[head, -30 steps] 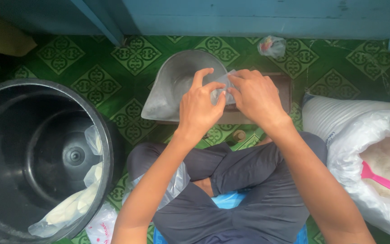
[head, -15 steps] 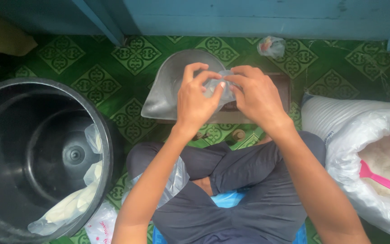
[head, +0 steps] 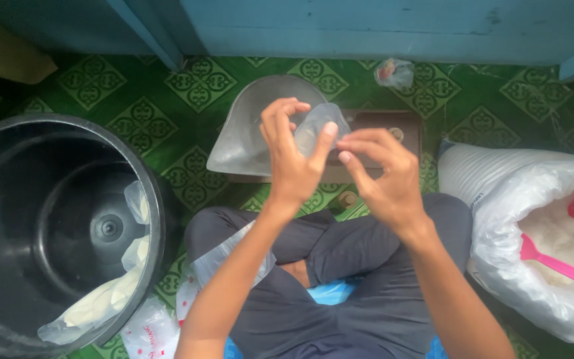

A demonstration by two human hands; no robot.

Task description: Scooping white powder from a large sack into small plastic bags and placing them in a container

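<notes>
Sitting cross-legged on green patterned floor (head: 141, 119), the person had both hands raised in front of the chest, over a metal scoop pan (head: 254, 129) resting on a brown scale base (head: 380, 126). Left hand (head: 293, 156) was closed on a small clear plastic bag (head: 320, 126): thumb pressed against its front, fingers curled round the back, so bag sat pinched w/ its top poking above the fingertips. Right hand (head: 380, 176) was just beside it, thumb & forefinger drawn close together near the bag's lower edge; whether they actually had hold of the plastic, can't tell. Bag hung in the air above the pan's right rim, not touching it.

Left of the person stood a big black bucket (head: 61, 233) w/ a few filled clear bags (head: 111, 292) lying against its inner wall. To the right, a white sack (head: 533, 266) open at the top, w/ white grain & a pink scoop (head: 556, 259) in it. Another small knotted bag (head: 393, 72) lay near the blue wall (head: 380, 30).
</notes>
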